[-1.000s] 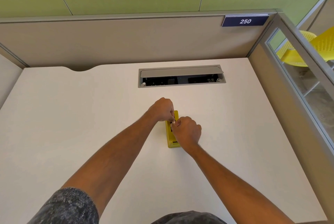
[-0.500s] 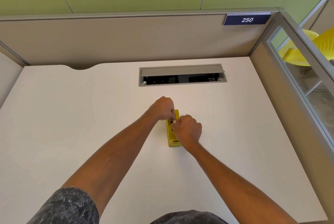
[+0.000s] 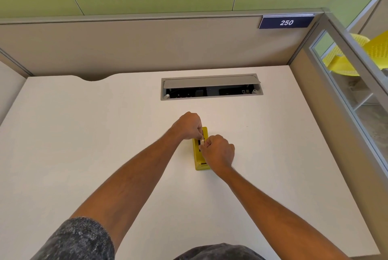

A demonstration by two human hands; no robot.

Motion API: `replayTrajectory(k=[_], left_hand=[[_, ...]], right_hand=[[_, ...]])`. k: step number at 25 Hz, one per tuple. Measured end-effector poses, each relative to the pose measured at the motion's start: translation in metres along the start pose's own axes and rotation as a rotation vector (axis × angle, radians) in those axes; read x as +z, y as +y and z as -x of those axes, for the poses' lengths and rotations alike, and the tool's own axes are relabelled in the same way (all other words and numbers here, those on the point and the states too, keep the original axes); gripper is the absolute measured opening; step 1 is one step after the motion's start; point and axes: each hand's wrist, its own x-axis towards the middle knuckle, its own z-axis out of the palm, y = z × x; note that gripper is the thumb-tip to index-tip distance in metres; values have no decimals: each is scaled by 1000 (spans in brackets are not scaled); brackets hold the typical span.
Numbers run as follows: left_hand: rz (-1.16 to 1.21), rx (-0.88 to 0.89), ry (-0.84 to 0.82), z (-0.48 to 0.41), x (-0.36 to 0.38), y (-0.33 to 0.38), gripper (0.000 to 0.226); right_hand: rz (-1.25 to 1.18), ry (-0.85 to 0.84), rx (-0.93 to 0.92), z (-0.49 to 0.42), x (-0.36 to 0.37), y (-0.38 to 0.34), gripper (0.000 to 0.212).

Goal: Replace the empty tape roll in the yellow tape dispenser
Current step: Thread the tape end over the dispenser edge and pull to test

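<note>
— What's in the grip?
— Both your hands are curled tight, and their fingertips meet on the roll (image 3: 202, 140), a pale, thin ring seen edge-on. Your left hand (image 3: 188, 125) closes on it from the far side. Your right hand (image 3: 218, 153) pinches its near edge between thumb and forefinger.
— Is the roll in or out?
— It stands upright at the dark slot of the dispenser (image 3: 200, 165). I cannot tell whether it is seated, because your fingers hide that part.
— Where's the dispenser?
— It is directly under the grip, yellow, lying flat on the desk (image 3: 84, 134) with its length pointing away from you. Its far end shows just past your left knuckles, and its near end sits beside your right wrist.
— And farther out?
— Beyond the grip, away from you, a grey hatch (image 3: 210, 81) is set in the desk with its lid raised and a dark inside. Behind that rises a beige partition (image 3: 126, 45). A blue sign (image 3: 286, 22) reading 250 is up and to the right. Well off to the right, through glass, there is a yellow chair (image 3: 344, 64). Nearest you, a grey sleeve (image 3: 77, 238) covers your left upper arm.
</note>
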Motion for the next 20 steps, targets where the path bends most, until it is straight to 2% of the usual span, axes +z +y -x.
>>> replayTrajectory(k=[8,20], left_hand=[[-27,35,-7,-2,0,0,18],[-228,127,-56,-7,-3,7,12]], right_hand=[[-53,-1,10,-2,-3,0,28],[-80,8,24,-5,1,-1,31]])
